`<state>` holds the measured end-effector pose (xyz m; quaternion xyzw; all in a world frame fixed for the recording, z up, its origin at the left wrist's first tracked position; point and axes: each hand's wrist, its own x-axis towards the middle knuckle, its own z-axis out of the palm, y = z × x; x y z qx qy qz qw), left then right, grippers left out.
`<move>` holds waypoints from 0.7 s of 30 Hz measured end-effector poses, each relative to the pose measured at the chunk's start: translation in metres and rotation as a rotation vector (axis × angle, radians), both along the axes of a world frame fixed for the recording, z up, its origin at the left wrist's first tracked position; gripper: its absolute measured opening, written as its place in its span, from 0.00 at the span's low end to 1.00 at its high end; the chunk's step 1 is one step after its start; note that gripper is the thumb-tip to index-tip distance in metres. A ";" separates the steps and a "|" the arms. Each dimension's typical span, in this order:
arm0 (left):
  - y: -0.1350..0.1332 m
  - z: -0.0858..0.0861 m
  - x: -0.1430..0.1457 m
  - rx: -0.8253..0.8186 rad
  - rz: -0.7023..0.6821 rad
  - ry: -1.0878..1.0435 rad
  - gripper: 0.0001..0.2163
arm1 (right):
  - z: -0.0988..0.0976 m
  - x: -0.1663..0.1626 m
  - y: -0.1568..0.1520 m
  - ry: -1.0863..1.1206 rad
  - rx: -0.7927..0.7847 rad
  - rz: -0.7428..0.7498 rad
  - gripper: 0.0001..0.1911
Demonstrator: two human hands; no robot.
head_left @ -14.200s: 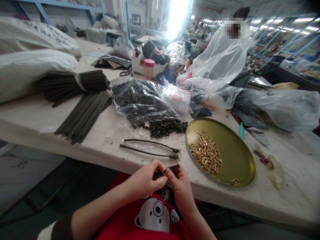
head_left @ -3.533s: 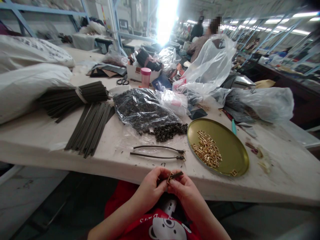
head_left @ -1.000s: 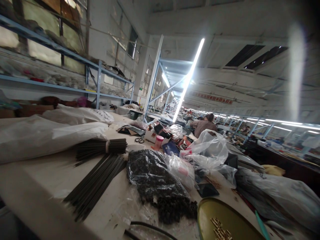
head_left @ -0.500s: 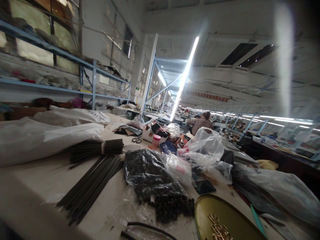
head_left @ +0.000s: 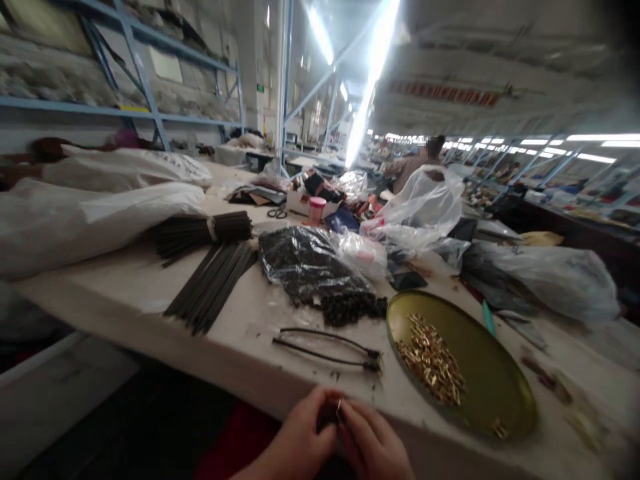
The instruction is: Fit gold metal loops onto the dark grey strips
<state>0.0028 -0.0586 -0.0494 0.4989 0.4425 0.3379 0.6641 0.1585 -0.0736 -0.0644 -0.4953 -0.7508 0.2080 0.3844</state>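
At the bottom of the view, just below the table's front edge, my left hand (head_left: 300, 440) and my right hand (head_left: 373, 447) are closed together on a dark strap with a small gold buckle (head_left: 336, 412). Two finished dark straps (head_left: 325, 347) lie on the white table (head_left: 125, 293) just beyond my hands. A round gold tray (head_left: 495, 373) with several gold buckles (head_left: 433, 363) sits to the right. A clear bag of small dark loops (head_left: 310, 270) lies behind the straps.
Loose and bundled dark strips (head_left: 210, 267) lie at left, beside large white sacks (head_left: 75, 213). Clear plastic bags (head_left: 540, 280), a pink cup (head_left: 316, 210) and a box of clutter stand farther back. A person (head_left: 420, 160) works at a distant table. Blue shelving (head_left: 150, 87) lines the left wall.
The camera has tilted back down from the ceiling and hall to the table edge. My hands, out of view a moment ago, are again seen pinching the strap and buckle.
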 end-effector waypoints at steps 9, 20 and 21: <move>-0.005 -0.001 -0.001 -0.082 0.073 -0.146 0.16 | 0.020 -0.005 0.007 -0.144 0.021 -0.017 0.11; -0.007 -0.010 -0.006 -0.087 0.109 -0.031 0.13 | 0.018 -0.013 -0.004 -0.271 0.186 0.095 0.12; -0.007 -0.012 -0.006 -0.080 0.106 -0.017 0.13 | 0.017 -0.013 -0.003 -0.294 0.195 0.098 0.12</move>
